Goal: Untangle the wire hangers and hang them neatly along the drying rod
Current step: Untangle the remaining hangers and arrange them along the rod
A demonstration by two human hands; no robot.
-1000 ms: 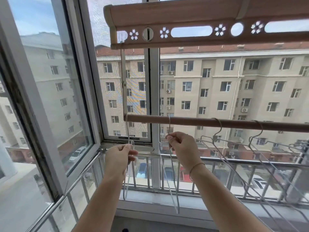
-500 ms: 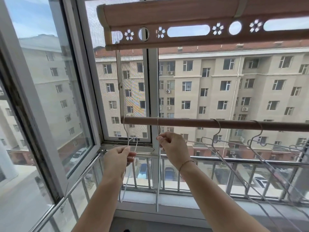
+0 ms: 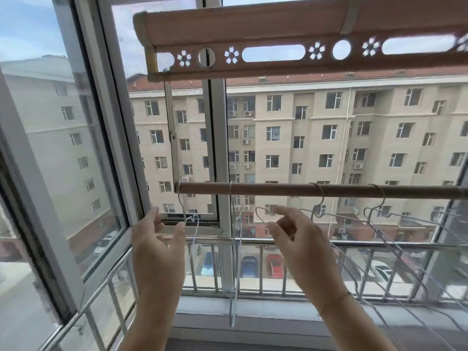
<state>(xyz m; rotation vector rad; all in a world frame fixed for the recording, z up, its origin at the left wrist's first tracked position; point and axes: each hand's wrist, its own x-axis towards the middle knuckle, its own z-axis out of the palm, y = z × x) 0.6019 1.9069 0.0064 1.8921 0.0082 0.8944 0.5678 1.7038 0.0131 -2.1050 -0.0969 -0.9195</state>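
A brown drying rod (image 3: 278,189) runs across the window at mid height. Several thin wire hangers hook over it. The leftmost hanger (image 3: 195,224) hangs near the rod's left end, and a second hanger (image 3: 234,274) hangs edge-on beside it. Two more hangers (image 3: 321,198) (image 3: 379,201) hang further right, their frames slanting down to the right. My left hand (image 3: 157,252) is open, fingers apart, just left of the leftmost hanger's neck. My right hand (image 3: 296,239) is open under the rod, its fingertips by a wire loop (image 3: 260,214).
A brown rack beam with flower cut-outs (image 3: 278,57) hangs overhead. Window frames (image 3: 217,148) and a metal railing (image 3: 202,269) stand close behind the rod. A slanted metal bar (image 3: 101,287) runs along the left window. Apartment blocks and parked cars lie outside.
Both hands have let go of the two left hangers and opened. Those hangers now hang by their hooks on the rod.
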